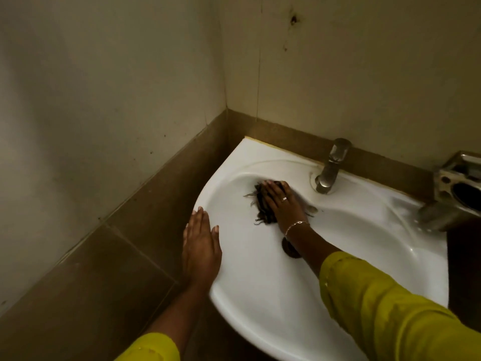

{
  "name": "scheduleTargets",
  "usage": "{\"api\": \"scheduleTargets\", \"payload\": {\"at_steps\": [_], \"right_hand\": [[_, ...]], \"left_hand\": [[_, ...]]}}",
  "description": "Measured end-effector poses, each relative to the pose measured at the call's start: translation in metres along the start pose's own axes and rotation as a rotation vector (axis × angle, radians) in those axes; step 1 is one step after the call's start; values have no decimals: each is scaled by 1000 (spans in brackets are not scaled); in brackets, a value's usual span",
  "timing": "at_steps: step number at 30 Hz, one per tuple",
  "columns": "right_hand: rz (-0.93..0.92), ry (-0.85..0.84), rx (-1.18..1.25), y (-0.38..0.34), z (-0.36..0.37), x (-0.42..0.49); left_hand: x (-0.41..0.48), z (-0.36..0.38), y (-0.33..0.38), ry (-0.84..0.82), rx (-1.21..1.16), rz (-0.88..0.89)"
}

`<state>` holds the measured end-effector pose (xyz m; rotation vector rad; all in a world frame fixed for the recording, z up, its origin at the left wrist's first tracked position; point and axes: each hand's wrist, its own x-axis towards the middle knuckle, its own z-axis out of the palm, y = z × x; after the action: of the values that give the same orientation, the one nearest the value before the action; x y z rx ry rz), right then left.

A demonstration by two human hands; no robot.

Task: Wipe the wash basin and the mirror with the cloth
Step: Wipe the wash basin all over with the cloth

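Cloth (pixel 263 207) mostly hidden under flat right hand (pixel 282 204) in wash basin (pixel 351 230); left hand (pixel 200 243) spread flat on its rim.

A short chrome metal tap (pixel 330 168) stands just right of the grip, a shiny steel wall holder (pixel 454 186) farther right, brown wall tiles (pixel 156 183) to its left, a dark hole (pixel 294 20) in the cream wall (pixel 364 74) high above.

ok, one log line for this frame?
phase: wiping wash basin | right hand: pressing cloth on inner wall | left hand: flat on rim | mirror: not in view
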<state>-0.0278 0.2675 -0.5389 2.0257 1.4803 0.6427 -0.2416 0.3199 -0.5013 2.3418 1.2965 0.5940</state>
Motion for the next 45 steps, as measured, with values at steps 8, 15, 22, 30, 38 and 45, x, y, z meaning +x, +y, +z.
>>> {"api": "scheduleTargets", "payload": {"at_steps": [8, 15, 22, 30, 38, 45], "right_hand": [[169, 1, 48, 10, 11, -47], [387, -39, 457, -16, 8, -60], [384, -211, 437, -34, 1, -40], [157, -265, 460, -61, 17, -16], [-70, -236, 790, -56, -22, 4], [154, 112, 1179, -30, -28, -25]], "left_hand": [[0, 0, 1, -2, 2, 2], [0, -1, 0, -14, 2, -4], [0, -1, 1, -21, -10, -3], [0, 1, -1, -4, -20, 1], [0, 2, -2, 13, -19, 11], [2, 1, -1, 7, -30, -8]]}}
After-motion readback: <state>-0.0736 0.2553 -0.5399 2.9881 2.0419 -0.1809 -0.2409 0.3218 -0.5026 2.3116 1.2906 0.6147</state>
